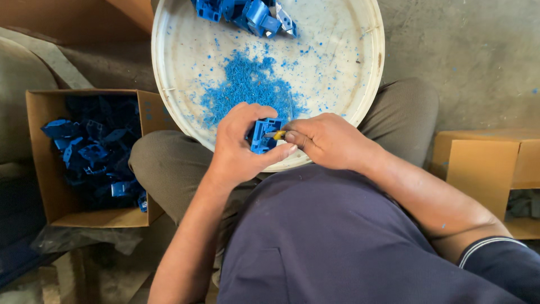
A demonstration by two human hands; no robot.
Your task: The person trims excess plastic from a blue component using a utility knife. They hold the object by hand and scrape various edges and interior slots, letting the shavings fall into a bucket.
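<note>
A rough grey concrete floor (484, 50) fills the background, and the person sits on it with knees bent, a dark navy shirt (337, 242) in the foreground. A wide, round, off-white tray (360, 62) rests across the lap, its near rim just under the hands. A heap of blue plastic shavings (247, 87) lies in the middle of the tray, with specks scattered around it, and a cluster of blue plastic parts (247, 11) sits at the tray's far edge.

The left hand (239, 146) is closed around a small blue plastic part (263, 135), the thumb underneath and the fingers curled over the top, holding it above the near rim of the tray. The right hand (329, 141) is pinched tight on a small yellow-handled cutter (277, 134), whose tip touches the right side of the held part. The two hands meet at the part.

To the person's left, an open cardboard box (39, 157) stands on the floor beside the knee, filled with more dark blue plastic parts (93, 149). To the right, another cardboard box (484, 163) stands near the other knee; its contents cannot be told.
</note>
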